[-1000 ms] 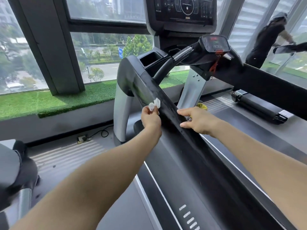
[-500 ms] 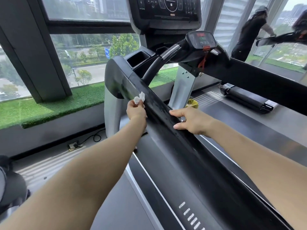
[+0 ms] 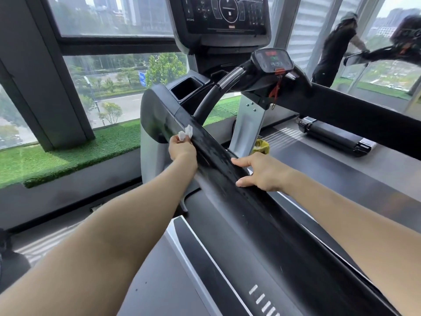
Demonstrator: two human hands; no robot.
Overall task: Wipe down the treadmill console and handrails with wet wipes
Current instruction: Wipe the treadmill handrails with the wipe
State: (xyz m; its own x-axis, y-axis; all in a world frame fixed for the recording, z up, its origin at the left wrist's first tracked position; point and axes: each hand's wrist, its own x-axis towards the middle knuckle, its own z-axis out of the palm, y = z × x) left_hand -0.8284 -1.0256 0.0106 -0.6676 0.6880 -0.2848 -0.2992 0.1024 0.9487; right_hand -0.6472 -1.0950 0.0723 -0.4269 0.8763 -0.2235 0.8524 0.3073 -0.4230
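The left hand [image 3: 182, 148] is up on the outer side of the long black handrail [image 3: 239, 192], fingers curled tight around a crumpled white wet wipe [image 3: 186, 134] that pokes up above the knuckles and presses against the rail's upper edge. The rail's top face around the wipe shows a dull, streaky sheen. Over on the other side, the right hand [image 3: 262, 172] lies across the same handrail a little nearer the camera, fingers fairly straight and draped over the top, thumb stretched along the inner edge, holding nothing. The two hands sit apart, rail between them, left ahead of right. Up the line, the rail runs to a rounded black end cap beside an open cup holder [image 3: 185, 87], and a curved black grip bar [image 3: 214, 99] arcs from there to the small control pod [image 3: 273, 60] with its red and green readouts and a red safety cord [image 3: 276, 85] dangling beneath. Above stands the big console screen [image 3: 225, 15], dark with pale markings. Beyond it, windows [image 3: 109, 17] look out on trees and road, with a strip of green artificial turf [image 3: 68, 156] along the sill. At far right, a mirrored wall shows a dark-clothed person [image 3: 335, 49].
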